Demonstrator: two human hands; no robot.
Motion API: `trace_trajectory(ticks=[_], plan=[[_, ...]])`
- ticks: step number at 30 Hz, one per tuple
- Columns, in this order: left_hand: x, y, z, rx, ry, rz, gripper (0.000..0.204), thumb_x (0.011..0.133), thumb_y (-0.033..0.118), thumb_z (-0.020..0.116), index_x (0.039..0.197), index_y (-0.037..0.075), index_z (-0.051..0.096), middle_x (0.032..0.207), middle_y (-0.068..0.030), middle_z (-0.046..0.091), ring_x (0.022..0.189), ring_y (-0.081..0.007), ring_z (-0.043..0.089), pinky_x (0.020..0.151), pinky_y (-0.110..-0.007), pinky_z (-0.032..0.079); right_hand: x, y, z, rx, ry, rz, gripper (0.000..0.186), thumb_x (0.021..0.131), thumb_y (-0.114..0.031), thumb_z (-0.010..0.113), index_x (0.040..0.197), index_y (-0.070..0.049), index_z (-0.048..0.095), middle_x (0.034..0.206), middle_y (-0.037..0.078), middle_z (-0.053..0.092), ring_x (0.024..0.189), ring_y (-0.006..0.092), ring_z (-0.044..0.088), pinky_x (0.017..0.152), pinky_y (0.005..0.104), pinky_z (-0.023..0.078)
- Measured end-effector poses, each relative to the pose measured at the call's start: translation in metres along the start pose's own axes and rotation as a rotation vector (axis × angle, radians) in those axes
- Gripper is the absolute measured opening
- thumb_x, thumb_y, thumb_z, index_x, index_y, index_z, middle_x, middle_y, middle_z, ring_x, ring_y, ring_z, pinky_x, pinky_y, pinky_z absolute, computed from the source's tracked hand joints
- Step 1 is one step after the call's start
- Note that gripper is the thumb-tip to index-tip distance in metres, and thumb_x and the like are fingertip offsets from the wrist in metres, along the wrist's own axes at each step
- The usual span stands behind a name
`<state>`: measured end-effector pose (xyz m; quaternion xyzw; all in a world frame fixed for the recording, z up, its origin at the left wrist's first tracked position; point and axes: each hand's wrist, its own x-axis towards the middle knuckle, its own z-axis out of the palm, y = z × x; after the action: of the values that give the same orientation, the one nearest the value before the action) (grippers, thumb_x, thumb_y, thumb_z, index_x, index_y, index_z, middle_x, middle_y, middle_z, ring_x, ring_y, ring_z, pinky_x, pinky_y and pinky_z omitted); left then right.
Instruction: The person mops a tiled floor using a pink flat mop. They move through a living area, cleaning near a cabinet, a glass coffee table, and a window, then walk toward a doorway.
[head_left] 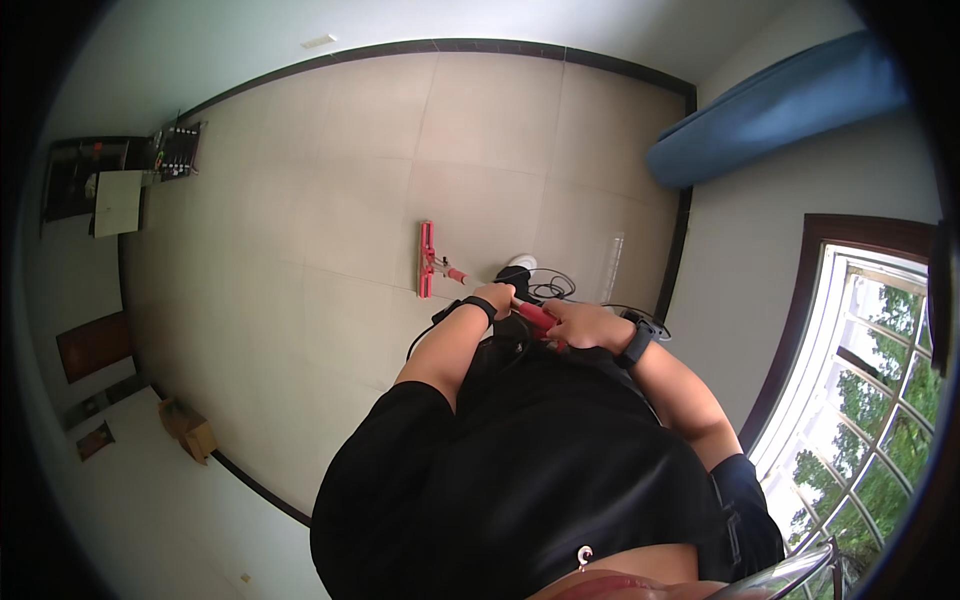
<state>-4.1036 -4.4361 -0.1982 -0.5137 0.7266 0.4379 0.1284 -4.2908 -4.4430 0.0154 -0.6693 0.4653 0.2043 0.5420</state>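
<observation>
A red mop (427,262) rests its flat head on the tiled floor, left of my foot. Its pole slants back toward my body and carries a thick red grip (537,319). My left hand (494,296) is wrapped round the pole just ahead of that grip. Close to my waist, my right hand (588,326) closes on the red grip; some of its fingers are hidden. Dark bands circle both wrists. Where the pole's top end lies, my hand and shirt hide it.
A thin black cable (555,287) lies coiled by my white shoe (523,263). A blue curtain (770,115) hangs at the right above a barred window (860,390). Far left stand a cardboard box (190,430) and a dark rack (178,150). Dark skirting (480,45) edges the floor.
</observation>
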Motion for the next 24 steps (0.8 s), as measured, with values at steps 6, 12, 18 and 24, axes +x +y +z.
trace_trajectory(ticks=[6,12,18,24], plan=[[-0.398,-0.277,-0.033,0.044,0.092,-0.103,0.021,0.072,0.014,0.065,0.091,0.007,0.060,0.099,-0.0167,0.062,0.100,-0.0321,0.058,0.084,-0.041,0.047,0.041,-0.426,0.240,-0.224,-0.033,0.112,0.050,0.084,-0.033,0.049,0.129,-0.014,0.039,0.102,0.019,0.063,0.098,0.0363,0.058,0.083,0.0434,0.045],[-0.777,-0.342,-0.103,0.148,0.146,0.161,0.012,0.071,0.020,0.064,0.080,0.012,0.063,0.090,-0.0087,0.065,0.093,-0.0281,0.059,0.078,-0.041,0.047,-0.126,-0.763,0.380,-0.204,0.061,0.113,0.052,0.083,-0.033,0.051,0.131,-0.017,0.040,0.092,0.017,0.064,0.088,0.0352,0.061,0.077,0.0435,0.046],[-1.140,-0.360,-0.195,-0.071,0.100,0.421,0.008,0.071,0.020,0.062,0.074,0.013,0.064,0.078,-0.0090,0.065,0.084,-0.0291,0.061,0.072,-0.043,0.046,-0.326,-1.106,0.499,-0.188,0.395,0.145,0.041,0.076,-0.024,0.059,0.116,-0.016,0.057,0.072,0.010,0.065,0.071,0.0285,0.063,0.066,0.0385,0.050],[-1.492,-0.436,-0.291,-0.341,0.150,0.606,0.011,0.069,0.020,0.062,0.074,0.010,0.062,0.073,-0.0119,0.064,0.078,-0.0309,0.063,0.068,-0.041,0.047,-0.468,-1.468,0.601,-0.256,0.400,0.245,0.042,0.074,-0.022,0.060,0.116,-0.016,0.058,0.070,0.008,0.064,0.071,0.0270,0.063,0.066,0.0374,0.050]])
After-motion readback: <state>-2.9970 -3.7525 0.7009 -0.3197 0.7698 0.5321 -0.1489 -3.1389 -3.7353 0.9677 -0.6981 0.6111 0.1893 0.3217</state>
